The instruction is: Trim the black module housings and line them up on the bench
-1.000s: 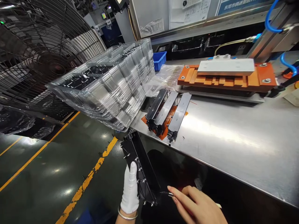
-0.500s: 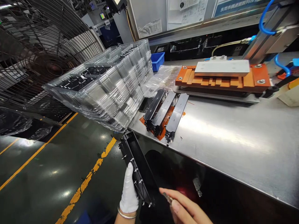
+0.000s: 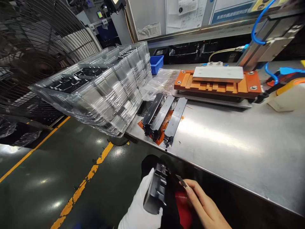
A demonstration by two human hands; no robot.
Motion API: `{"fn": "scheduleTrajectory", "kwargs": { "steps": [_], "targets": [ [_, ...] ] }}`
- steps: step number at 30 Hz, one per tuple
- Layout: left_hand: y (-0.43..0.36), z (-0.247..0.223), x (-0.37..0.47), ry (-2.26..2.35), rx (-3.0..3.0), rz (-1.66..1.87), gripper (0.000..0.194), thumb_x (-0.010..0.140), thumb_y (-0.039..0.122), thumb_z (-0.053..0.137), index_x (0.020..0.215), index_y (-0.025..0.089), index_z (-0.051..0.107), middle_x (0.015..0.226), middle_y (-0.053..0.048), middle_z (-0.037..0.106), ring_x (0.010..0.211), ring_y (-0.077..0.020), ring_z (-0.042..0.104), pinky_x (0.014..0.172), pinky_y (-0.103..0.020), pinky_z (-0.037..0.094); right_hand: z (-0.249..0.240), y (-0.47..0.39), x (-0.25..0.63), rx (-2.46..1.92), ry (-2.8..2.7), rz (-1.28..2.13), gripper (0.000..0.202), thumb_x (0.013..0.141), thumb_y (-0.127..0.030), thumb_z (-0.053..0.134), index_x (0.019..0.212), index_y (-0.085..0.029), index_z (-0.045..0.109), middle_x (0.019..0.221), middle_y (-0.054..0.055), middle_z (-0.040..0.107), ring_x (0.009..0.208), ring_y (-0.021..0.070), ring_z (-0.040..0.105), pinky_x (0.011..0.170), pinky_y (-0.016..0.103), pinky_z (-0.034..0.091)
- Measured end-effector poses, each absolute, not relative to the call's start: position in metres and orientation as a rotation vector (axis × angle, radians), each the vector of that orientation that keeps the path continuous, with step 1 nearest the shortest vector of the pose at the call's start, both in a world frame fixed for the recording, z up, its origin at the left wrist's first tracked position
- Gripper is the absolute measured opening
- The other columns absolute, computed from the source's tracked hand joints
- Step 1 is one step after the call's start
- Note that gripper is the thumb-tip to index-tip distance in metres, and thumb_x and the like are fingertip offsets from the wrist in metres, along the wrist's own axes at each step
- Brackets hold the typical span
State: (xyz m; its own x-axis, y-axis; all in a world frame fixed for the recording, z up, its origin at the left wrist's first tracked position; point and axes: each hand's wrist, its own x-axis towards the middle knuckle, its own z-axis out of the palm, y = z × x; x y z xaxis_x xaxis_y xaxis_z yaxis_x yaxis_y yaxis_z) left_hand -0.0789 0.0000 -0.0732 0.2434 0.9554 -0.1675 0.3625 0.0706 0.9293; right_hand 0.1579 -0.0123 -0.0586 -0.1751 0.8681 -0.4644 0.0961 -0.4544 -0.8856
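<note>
My left hand [image 3: 140, 206], in a white glove, is closed round a long black plastic part [image 3: 156, 190] with small pins along its side. The part is turned end-on towards me, in front of the bench. My bare right hand [image 3: 200, 197] pinches a small knife-like blade [image 3: 181, 181], its tip pointing at the part but apart from it. Up on the bench, three similar black parts [image 3: 175, 119] lie side by side on an orange sheet [image 3: 160, 140].
Stacked clear plastic trays [image 3: 114, 92] holding black parts stand at the left, beside a fan [image 3: 45, 63]. A blue bin [image 3: 156, 63] and an orange fixture with a white block [image 3: 218, 73] sit at the back of the metal bench [image 3: 226, 143].
My left hand has moved right and turned the black part from lengthwise to end-on. My right hand, still pinching the blade, has moved slightly up and right.
</note>
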Motion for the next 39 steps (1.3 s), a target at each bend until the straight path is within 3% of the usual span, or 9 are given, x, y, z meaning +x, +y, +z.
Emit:
{"fn": "scheduleTrajectory", "kwargs": {
  "steps": [2,7,13,17,22,28,32,36,39],
  "targets": [
    [-0.005,-0.077,-0.077,1.423,1.905,0.649,0.092,0.064,0.020,0.069,0.149,0.028,0.033,0.139,-0.014,0.050,0.123,-0.0348,0.055,0.101,-0.051,0.049,-0.058,-0.006,0.165,-1.537,-1.318,1.613,0.041,0.093,-0.062,0.039,0.116,-0.031,0.053,0.105,0.001,0.064,0.102,0.0208,0.060,0.091,0.031,0.044],
    [-0.013,-0.085,-0.081,1.519,2.485,0.532,0.089,0.065,0.018,0.059,0.149,0.027,0.033,0.130,-0.013,0.052,0.113,-0.0304,0.061,0.088,-0.042,0.057,-0.062,0.004,0.165,-1.588,-1.577,1.469,0.037,0.090,-0.063,0.047,0.105,-0.030,0.055,0.096,-0.002,0.065,0.083,0.0174,0.062,0.076,0.029,0.046],
    [-0.015,-0.087,-0.080,1.556,2.569,0.477,0.087,0.065,0.033,0.062,0.147,0.027,0.033,0.122,-0.013,0.053,0.103,-0.0300,0.063,0.080,-0.040,0.059,-0.069,0.000,0.159,-1.588,-1.738,0.889,0.044,0.091,-0.058,0.052,0.064,-0.023,0.043,0.058,-0.007,0.049,0.051,0.0104,0.049,0.050,0.023,0.037],
    [-0.016,-0.091,-0.077,1.607,2.520,0.483,0.080,0.066,0.035,0.060,0.143,0.026,0.037,0.119,-0.012,0.054,0.101,-0.0287,0.063,0.080,-0.040,0.058,-0.068,0.000,0.158,-1.546,-1.750,0.845,0.030,0.093,-0.053,0.051,0.084,-0.025,0.054,0.072,-0.004,0.058,0.062,0.0116,0.058,0.057,0.023,0.044],
    [-0.018,-0.088,-0.075,1.623,2.455,0.504,0.079,0.065,0.028,0.059,0.142,0.027,0.039,0.127,-0.012,0.051,0.110,-0.0296,0.059,0.088,-0.042,0.055,-0.066,0.003,0.156,-1.513,-1.801,0.730,0.036,0.094,-0.054,0.049,0.073,-0.024,0.052,0.065,-0.004,0.053,0.057,0.0122,0.054,0.052,0.024,0.041],
    [-0.021,-0.082,-0.077,1.640,2.346,0.472,0.082,0.067,0.027,0.060,0.145,0.030,0.037,0.128,-0.012,0.054,0.112,-0.0314,0.059,0.090,-0.043,0.054,-0.067,0.002,0.155,-1.508,-1.777,0.938,0.040,0.096,-0.053,0.044,0.070,-0.024,0.052,0.067,-0.003,0.052,0.061,0.0130,0.054,0.056,0.026,0.041],
    [-0.020,-0.075,-0.076,1.614,2.302,0.433,0.089,0.065,0.028,0.064,0.148,0.033,0.034,0.130,-0.009,0.058,0.115,-0.0347,0.059,0.094,-0.044,0.053,-0.066,0.001,0.156,-1.443,-1.668,1.179,0.030,0.100,-0.048,0.037,0.093,-0.028,0.058,0.083,-0.002,0.059,0.076,0.0144,0.059,0.069,0.027,0.047],
    [-0.019,-0.073,-0.073,1.648,2.276,0.438,0.094,0.061,0.028,0.066,0.149,0.033,0.033,0.130,-0.009,0.058,0.111,-0.0347,0.062,0.090,-0.043,0.056,-0.067,-0.002,0.155,-1.436,-1.686,1.183,0.037,0.101,-0.046,0.032,0.083,-0.027,0.057,0.076,-0.002,0.055,0.072,0.0155,0.057,0.068,0.028,0.046],
    [-0.019,-0.075,-0.072,1.680,2.259,0.482,0.094,0.059,0.027,0.066,0.147,0.033,0.035,0.129,-0.010,0.058,0.109,-0.0341,0.063,0.087,-0.044,0.057,-0.067,-0.002,0.153,-1.398,-1.574,1.270,0.037,0.103,-0.042,0.025,0.090,-0.028,0.058,0.084,-0.001,0.060,0.080,0.0158,0.060,0.075,0.028,0.047]
  ]
}}
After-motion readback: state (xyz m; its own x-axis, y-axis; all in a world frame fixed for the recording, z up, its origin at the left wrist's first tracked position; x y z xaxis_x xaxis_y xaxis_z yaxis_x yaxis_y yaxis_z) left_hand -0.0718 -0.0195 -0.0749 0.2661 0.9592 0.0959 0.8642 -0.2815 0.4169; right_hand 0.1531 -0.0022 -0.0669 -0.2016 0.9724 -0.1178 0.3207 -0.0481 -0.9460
